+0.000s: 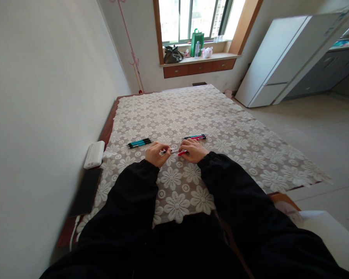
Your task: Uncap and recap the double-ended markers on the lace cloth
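- A red pen (pixel 182 152) was held between both hands over the lace tablecloth (pixel 235 128) — left hand (pixel 154 153) clasped on one end, right hand (pixel 194 150) on the other.
- Teal pens (pixel 139 143) and red pens (pixel 195 136) were laid just beyond.
- A white fridge (pixel 279 58) was seen beside the window (pixel 192 19).

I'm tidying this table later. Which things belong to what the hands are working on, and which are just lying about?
In use:
red-and-silver pen, held between left hand and right hand
teal-and-black pens
red-and-black pens

Lying about:
white rectangular power bank
black flat tablet
green bag on the windowsill
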Demonstrator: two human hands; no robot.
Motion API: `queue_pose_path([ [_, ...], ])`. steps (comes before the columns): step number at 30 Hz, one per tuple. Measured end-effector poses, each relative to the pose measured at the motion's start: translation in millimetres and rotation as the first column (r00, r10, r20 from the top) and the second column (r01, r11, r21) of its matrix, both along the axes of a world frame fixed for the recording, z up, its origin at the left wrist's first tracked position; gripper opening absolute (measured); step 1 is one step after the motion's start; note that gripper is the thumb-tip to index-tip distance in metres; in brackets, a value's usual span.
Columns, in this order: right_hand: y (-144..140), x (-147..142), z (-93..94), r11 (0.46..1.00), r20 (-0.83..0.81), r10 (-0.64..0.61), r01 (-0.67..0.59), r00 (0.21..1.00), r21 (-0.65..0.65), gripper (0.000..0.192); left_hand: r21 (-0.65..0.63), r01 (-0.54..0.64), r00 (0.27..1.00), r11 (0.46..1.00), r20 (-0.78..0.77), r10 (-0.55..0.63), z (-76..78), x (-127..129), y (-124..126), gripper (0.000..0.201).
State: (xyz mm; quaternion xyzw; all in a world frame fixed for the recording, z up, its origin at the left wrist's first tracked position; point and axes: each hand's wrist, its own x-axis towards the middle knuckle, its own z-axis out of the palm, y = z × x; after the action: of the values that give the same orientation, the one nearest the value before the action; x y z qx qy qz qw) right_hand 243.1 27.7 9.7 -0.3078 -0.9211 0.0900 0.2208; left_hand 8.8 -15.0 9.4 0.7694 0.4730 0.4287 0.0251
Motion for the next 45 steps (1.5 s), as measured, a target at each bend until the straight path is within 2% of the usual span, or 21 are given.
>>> queue_pose_path([
  [4, -1.1, -2.5, -1.7, 1.0, 0.013, 0.002, -0.001, 1.0, -0.02, 0.007, -0.012, 0.005, 1.0, 1.0, -0.017, -0.005, 0.7, 0.1, 0.6, 0.005],
  [10, -4.4, -7.2, 3.6, 0.995, -0.159, -0.079, 0.067, 0.984, -0.08, 0.005, -0.023, 0.018, 1.0, 1.0, -0.022, -0.019, 0.1, -0.2, 1.2, 0.007],
  [25, -9.8, -18.4, -2.4, 0.994, -0.251, 0.022, -0.047, 0.968, -0.096, 0.008, -0.036, 0.15, 0.987, 0.988, -0.051, -0.152, -5.2, 0.0, 3.2, 0.014],
  [30, -10.2, -19.9, -5.4, 0.978, -0.332, -0.004, -0.065, 0.943, -0.197, 0.012, -0.016, 0.2, 0.979, 0.98, -0.037, -0.2, -10.6, -3.0, 7.1, 0.017],
  [33, -11.0, -23.1, -7.8, 0.938, -0.443, -0.072, -0.09, 0.894, -0.335, 0.015, -0.012, 0.208, 0.978, 0.978, -0.033, -0.208, -10.4, -4.2, 6.7, 0.02],
  [36, -11.4, -26.4, -7.6, 0.867, -0.573, -0.158, -0.165, 0.804, -0.47, 0.02, -0.009, 0.191, 0.98, 0.981, -0.045, -0.192, -7.5, -4.6, 5.4, 0.022],
  [40, -8.5, -25.7, -3.4, 0.765, -0.706, -0.254, -0.31, 0.661, -0.565, 0.032, 0.003, 0.094, 0.993, 0.996, -0.065, -0.094, -4.5, -4.2, 5.3, 0.018],
  [42, -6.4, -23.6, -0.7, 0.751, -0.738, -0.292, -0.332, 0.609, -0.571, 0.037, -0.011, 0.067, 0.994, 0.998, -0.086, -0.068, -4.4, -3.8, 5.6, 0.015],
  [45, -5.0, -21.2, 2.7, 0.769, -0.75, -0.312, -0.309, 0.583, -0.56, 0.037, -0.046, 0.075, 0.988, 0.996, -0.13, -0.08, -5.7, -3.7, 6.0, 0.012],
])
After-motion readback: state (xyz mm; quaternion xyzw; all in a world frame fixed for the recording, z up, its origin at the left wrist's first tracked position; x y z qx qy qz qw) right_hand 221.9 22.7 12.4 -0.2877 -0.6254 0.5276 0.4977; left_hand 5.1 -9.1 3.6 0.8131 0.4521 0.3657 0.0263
